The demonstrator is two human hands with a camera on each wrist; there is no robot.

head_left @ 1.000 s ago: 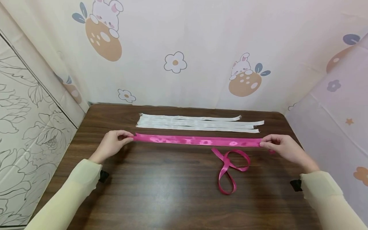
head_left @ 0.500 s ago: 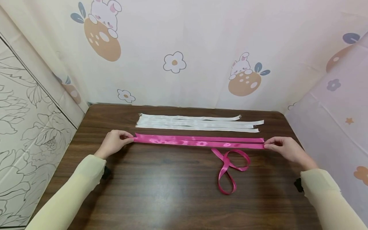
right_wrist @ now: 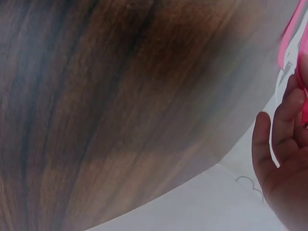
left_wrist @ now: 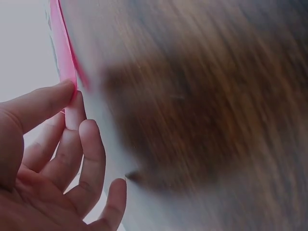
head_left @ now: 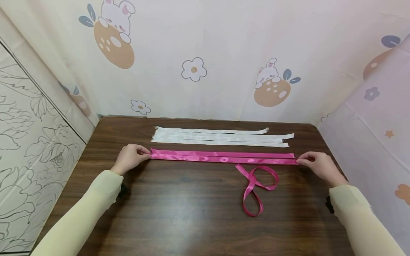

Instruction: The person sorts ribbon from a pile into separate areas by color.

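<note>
In the head view, a shiny pink ribbon (head_left: 205, 159) stretches straight from side to side between both hands. Thumb and index finger of my left hand (head_left: 128, 158) pinch its left end; the left wrist view shows that hand (left_wrist: 57, 159) with the ribbon (left_wrist: 61, 53) at its fingertips and the other fingers loosely bent. My right hand (head_left: 320, 166) pinches the opposite end, which is only partly visible at the edge of the right wrist view. Just behind, a second pink ribbon (head_left: 256, 155) lies nearly parallel, with a narrow gap widening toward the right.
Several white ribbons (head_left: 221, 137) with some frayed ends lie in parallel at the back of the brown wooden table (head_left: 179, 209). Closer to me, a looped pink ribbon (head_left: 252, 181) sits right of centre. A patterned curtain (head_left: 224, 71) hangs behind the table.
The held ribbon's right end has shifted right and slightly toward me, uncovering the pink ribbon behind it. My left hand has edged a little to the right. The white and looped ribbons stay put.
</note>
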